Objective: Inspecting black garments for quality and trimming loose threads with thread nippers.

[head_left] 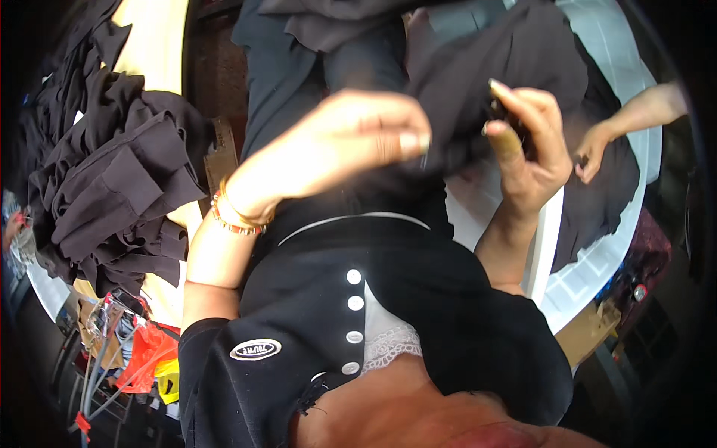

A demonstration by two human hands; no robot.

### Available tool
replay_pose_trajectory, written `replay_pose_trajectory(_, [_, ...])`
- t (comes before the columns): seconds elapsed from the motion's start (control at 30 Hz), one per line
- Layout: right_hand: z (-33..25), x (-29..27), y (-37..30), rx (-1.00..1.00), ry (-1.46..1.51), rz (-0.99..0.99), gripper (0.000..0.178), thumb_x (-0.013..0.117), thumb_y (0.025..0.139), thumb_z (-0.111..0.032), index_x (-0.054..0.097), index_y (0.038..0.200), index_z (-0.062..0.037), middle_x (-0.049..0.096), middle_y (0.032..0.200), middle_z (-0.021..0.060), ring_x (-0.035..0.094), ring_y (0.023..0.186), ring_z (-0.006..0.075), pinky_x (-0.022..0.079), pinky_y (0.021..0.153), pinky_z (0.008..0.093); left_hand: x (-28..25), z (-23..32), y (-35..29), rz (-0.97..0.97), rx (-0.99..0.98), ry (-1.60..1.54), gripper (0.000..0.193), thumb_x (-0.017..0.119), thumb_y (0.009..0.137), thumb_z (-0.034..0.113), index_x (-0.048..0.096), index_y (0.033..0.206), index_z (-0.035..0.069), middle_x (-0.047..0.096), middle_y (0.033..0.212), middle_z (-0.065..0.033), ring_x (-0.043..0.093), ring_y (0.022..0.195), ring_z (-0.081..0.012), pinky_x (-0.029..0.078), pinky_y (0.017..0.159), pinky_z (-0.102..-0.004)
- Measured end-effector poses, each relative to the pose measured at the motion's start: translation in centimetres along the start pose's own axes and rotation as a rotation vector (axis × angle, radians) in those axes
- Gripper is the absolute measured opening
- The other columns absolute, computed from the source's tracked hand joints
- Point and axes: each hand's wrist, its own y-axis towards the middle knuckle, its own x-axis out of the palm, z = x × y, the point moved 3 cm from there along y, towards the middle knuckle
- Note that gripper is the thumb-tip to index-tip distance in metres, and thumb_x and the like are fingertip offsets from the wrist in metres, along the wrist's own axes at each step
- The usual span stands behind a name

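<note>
My left hand (351, 142), with bracelets on its wrist, is raised over my lap and blurred by motion. Its thumb and fingers are pressed together; a thin glint shows below the tips, too small to name. To the right, my right hand (534, 145) is curled around a small black tool (502, 112), mostly hidden by the fingers; its exact kind does not show. Dark cloth (515, 52) lies beneath and behind both hands, across my lap and toward the white plastic tub (650, 160) on the right.
Another person's hand (595, 149) reaches in from the right and touches the dark cloth in the tub. A heap of dark garments (112, 179) lies on a light tabletop (153, 45) at left. Below it are a red plastic bag (149, 355) and a metal rack (97, 373).
</note>
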Motion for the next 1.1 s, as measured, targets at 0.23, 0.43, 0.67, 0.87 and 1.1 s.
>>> replay_pose_trajectory(0.23, [-2.1, 2.0, -0.1, -0.014, 0.019, -0.125, 0.04, 0.084, 0.07, -0.01, 0.072, 0.107, -0.0015, 0.06, 0.087, 0.0067, 0.054, 0.069, 0.0128, 0.043, 0.058, 0.0237, 0.0, -5.0, -2.5, -0.458, -0.305, 0.155, 0.028, 0.053, 0.102, 0.023, 0.058, 0.086, 0.0, 0.044, 0.07, 0.0063, 0.038, 0.069, -0.0043, 0.035, 0.064, -0.0242])
replay_pose_trajectory(0.43, [-0.9, 4.2, 0.3, 0.003, -0.182, -0.053, 0.034, 0.081, 0.073, -0.005, 0.072, 0.105, -0.0032, 0.059, 0.084, 0.0065, 0.056, 0.071, 0.0178, 0.045, 0.06, 0.0262, -4.4, -5.9, -2.6, -0.018, -0.037, 0.61, 0.018, 0.061, 0.094, 0.019, 0.065, 0.097, 0.002, 0.063, 0.091, -0.0082, 0.06, 0.091, -0.0194, 0.048, 0.082, -0.0321])
replay_pose_trajectory(0.67, [-0.5, 3.9, 0.2, 0.114, -0.134, -0.039, 0.038, 0.081, 0.074, -0.005, 0.071, 0.111, -0.0037, 0.057, 0.087, 0.0038, 0.053, 0.072, 0.0115, 0.043, 0.062, 0.0221, -16.2, -3.2, 6.1, 1.168, -0.043, 1.187, 0.061, 0.06, 0.091, 0.044, 0.053, 0.132, 0.0, 0.048, 0.139, -0.0211, 0.043, 0.133, -0.035, 0.028, 0.113, -0.0549])
replay_pose_trajectory(0.87, [0.0, 2.3, -1.0, 0.284, 0.054, -0.041, 0.037, 0.079, 0.078, -0.003, 0.069, 0.114, -0.0021, 0.051, 0.089, -0.0015, 0.047, 0.075, 0.005, 0.039, 0.066, 0.0179, -19.9, -4.6, 6.9, 1.04, -0.132, 0.952, 0.04, 0.063, 0.091, 0.043, 0.069, 0.099, 0.004, 0.072, 0.096, -0.0124, 0.068, 0.095, -0.0269, 0.048, 0.09, -0.0382])
replay_pose_trajectory(1.1, [0.8, 0.7, -1.1, 0.285, 0.333, 0.28, 0.036, 0.059, 0.097, -0.013, 0.057, 0.125, 0.0094, 0.052, 0.075, -0.0004, 0.033, 0.053, 0.0007, 0.023, 0.046, 0.0169, -4.0, 2.2, -1.7, 0.604, 0.814, 1.262, 0.017, 0.058, 0.086, -0.008, 0.059, 0.101, 0.001, 0.067, 0.1, -0.0121, 0.064, 0.113, -0.0312, 0.038, 0.108, -0.0535])
